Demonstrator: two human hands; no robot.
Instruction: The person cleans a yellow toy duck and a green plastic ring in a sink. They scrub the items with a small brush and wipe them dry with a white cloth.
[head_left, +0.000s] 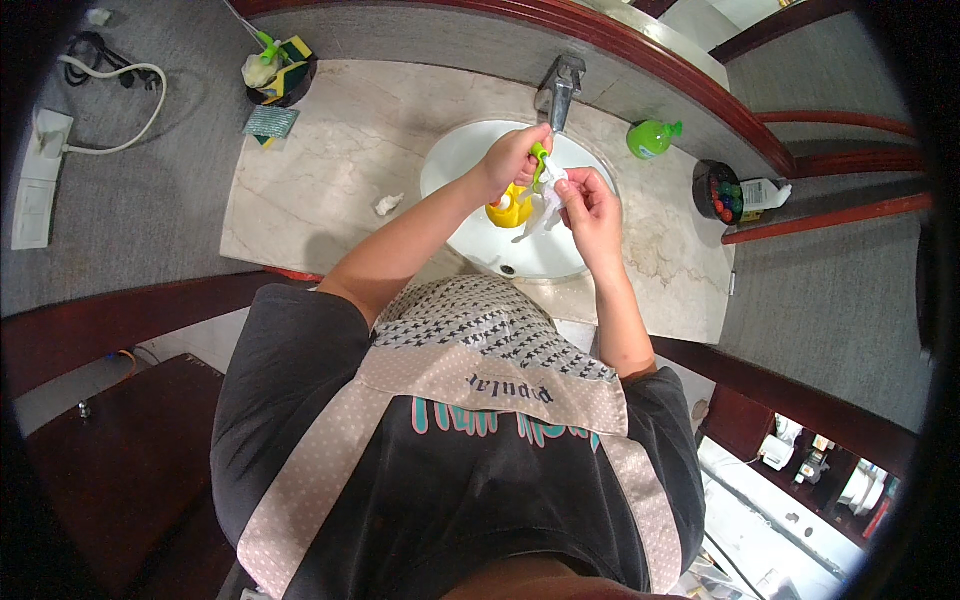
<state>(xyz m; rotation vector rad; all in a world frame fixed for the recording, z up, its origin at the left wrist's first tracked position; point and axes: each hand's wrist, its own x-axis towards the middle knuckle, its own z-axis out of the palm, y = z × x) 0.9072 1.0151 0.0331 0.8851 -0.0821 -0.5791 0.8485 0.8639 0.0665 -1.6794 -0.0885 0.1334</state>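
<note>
Both my hands are over a white oval sink, below the metal faucet. My left hand grips a light-green plastic handle; what it belongs to is partly hidden by the fingers. My right hand pinches a white, wet-looking cloth or tissue close to that handle, and its loose ends hang down over the basin. A yellow container with an orange and white part sits in the sink, under and beside my left hand. The drain opening shows near the front of the basin.
A crumpled white scrap lies on the marble counter. At the back left, a dark container holds sponges, beside a silvery scouring pad. A green pump bottle stands right of the faucet, near a dark bowl of colored balls.
</note>
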